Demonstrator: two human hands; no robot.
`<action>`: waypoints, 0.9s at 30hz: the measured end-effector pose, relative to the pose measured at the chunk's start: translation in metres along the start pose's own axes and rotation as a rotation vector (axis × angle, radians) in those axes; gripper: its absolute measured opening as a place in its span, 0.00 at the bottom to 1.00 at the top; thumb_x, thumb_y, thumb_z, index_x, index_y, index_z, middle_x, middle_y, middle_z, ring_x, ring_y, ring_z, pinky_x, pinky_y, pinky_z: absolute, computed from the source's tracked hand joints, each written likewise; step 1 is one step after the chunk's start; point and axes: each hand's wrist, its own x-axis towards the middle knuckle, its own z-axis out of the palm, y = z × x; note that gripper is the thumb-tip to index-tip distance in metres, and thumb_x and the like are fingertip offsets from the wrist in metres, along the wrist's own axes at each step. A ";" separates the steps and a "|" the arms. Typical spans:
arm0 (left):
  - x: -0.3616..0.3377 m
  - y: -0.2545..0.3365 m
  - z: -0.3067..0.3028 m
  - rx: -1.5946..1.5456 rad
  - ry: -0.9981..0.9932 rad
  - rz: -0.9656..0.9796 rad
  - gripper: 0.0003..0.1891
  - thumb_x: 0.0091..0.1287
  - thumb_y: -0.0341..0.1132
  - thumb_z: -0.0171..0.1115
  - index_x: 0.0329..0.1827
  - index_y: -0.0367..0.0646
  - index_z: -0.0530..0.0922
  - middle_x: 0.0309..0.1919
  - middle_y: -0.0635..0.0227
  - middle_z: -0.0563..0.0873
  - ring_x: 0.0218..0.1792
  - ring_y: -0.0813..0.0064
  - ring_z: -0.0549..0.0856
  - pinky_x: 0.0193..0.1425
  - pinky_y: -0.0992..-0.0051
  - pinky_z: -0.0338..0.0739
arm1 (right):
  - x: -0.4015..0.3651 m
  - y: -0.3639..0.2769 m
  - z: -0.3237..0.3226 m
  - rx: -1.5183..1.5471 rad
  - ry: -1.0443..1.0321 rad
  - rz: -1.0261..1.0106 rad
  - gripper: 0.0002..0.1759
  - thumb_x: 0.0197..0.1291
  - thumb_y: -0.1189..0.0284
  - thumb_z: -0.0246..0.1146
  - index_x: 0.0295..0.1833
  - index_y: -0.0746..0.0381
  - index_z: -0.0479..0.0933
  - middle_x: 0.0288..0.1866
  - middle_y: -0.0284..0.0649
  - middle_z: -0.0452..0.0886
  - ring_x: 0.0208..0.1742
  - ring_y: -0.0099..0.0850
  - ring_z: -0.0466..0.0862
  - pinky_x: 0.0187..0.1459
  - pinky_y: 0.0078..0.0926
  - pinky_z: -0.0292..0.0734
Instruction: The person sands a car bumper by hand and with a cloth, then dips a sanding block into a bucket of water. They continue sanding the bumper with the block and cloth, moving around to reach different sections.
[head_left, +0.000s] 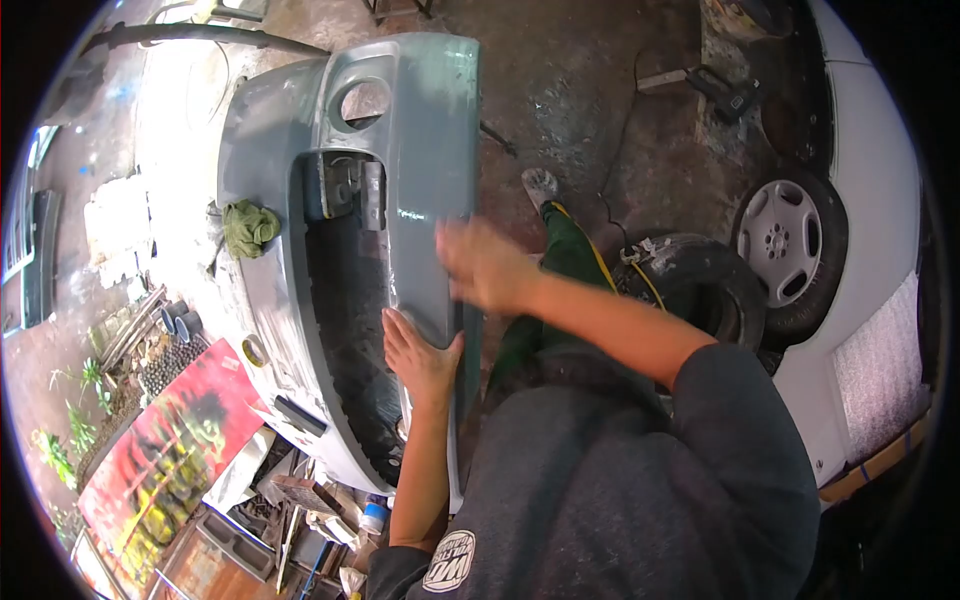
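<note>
A grey car bumper stretches up and down the middle of the view, with a round hole near its far end and a long opening along it. Flat on its surface, fingers spread, rests my left hand. My right hand is at the bumper's right edge, a little above my left hand, and is smeared by motion. Whether its fingers hold anything cannot be made out. A crumpled green cloth lies on the bumper's left side.
At the right are a wheel, a dark tire and a white car body. A black tool is on the floor. A red painted panel and assorted clutter sit at the lower left.
</note>
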 end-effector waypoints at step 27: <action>0.122 0.073 0.018 0.224 -0.068 0.624 0.48 0.75 0.66 0.57 0.86 0.38 0.62 0.88 0.58 0.59 0.90 0.55 0.50 0.90 0.40 0.40 | -0.031 0.129 -0.055 0.120 0.520 0.595 0.38 0.83 0.56 0.50 0.82 0.76 0.61 0.87 0.66 0.55 0.89 0.57 0.55 0.86 0.47 0.51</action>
